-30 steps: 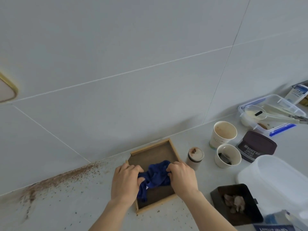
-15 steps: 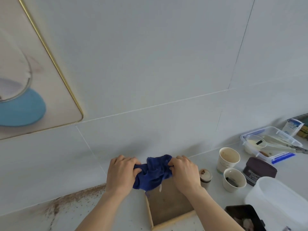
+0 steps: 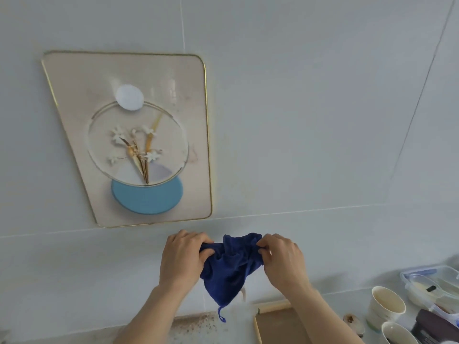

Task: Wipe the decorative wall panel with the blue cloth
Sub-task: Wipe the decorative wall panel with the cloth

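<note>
Two hands, left hand (image 3: 182, 259) and right hand (image 3: 283, 259), fingers pinching one blue cloth (image 3: 229, 266) (bunched), below one decorative wall panel (image 3: 139, 145), upper left.

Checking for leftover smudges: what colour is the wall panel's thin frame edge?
Gold, on the decorative wall panel; seen in the head view.

We see both hands gripping a bunched blue cloth (image 3: 229, 266) against the tiled wall, the left hand (image 3: 182, 259) at one end and the right hand (image 3: 283, 260) at the other, just below the wall panel (image 3: 196, 120). A wooden tray (image 3: 278, 324) and paper cups (image 3: 386, 306) sit on the surface (image 3: 198, 328), which seems speckled with brown crumbs.
</note>
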The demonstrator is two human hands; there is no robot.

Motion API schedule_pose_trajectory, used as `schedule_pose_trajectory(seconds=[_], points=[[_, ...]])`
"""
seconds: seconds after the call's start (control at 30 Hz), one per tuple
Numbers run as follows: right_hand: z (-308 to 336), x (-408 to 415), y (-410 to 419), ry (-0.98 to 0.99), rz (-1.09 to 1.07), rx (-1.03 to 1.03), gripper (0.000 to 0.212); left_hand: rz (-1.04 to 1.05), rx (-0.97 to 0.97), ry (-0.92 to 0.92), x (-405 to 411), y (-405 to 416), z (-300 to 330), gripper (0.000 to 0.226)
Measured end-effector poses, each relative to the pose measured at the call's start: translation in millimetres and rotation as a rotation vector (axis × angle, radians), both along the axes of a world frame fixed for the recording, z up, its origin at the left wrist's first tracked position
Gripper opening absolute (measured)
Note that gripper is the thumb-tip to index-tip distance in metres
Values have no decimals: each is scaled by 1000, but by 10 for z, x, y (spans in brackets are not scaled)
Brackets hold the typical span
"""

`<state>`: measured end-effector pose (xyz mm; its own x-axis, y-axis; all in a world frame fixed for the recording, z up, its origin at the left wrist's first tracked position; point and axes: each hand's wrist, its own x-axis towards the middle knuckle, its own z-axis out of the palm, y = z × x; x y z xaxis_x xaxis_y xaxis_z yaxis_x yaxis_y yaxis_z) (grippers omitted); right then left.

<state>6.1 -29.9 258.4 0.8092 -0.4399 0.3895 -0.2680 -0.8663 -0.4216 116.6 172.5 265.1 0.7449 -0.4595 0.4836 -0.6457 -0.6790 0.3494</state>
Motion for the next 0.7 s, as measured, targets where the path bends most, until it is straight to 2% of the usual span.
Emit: schedule_pose_trajectory(seconds=[0.23,0.37,0.57,0.7], points=[[745,225,695,-388,121,738,20,-42,-219,-24,199,485,560,10],[1127,323,1036,-496,246,1072,17,-96,-379,-77,249,595,840,17],[1283,446,1387,-438,549,1215,28,-113,-535,-14,231,584,1086,18],[1200,505,1376,-383,642,1093,36,-163,-577,116,302,635,1095,15]])
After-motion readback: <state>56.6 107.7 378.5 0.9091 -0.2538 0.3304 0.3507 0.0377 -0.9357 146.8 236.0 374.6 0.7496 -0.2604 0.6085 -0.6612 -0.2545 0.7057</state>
